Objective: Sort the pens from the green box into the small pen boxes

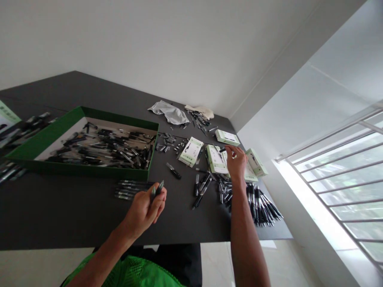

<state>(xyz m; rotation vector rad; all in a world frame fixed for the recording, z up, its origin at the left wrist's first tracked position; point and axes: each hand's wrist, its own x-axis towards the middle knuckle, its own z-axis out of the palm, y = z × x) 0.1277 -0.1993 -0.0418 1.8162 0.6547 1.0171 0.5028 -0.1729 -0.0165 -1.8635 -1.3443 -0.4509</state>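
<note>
My left hand (146, 209) is closed around pens, and two dark tips poke up past the thumb. A row of pens (127, 190) lies on the table just behind that hand. Over the small white-and-green boxes (192, 151), my right hand (236, 161) pinches a small dark piece (222, 150), perhaps a pen part; its kind is too small to make out. Below the right wrist lies a spread pile of black pens (263, 207), partly hidden by the forearm. Several loose pens (202, 191) rest between my hands, and a single short pen (173, 170) lies nearer the tray.
A green-walled tray (98, 172) full of jumbled pens stands on the left of the dark table (89, 215). Small clear caps (166, 141) are scattered beside it. Toward the wall lie a white cloth (169, 111) and more pen parts (199, 119). A barred window (344, 191) is at right.
</note>
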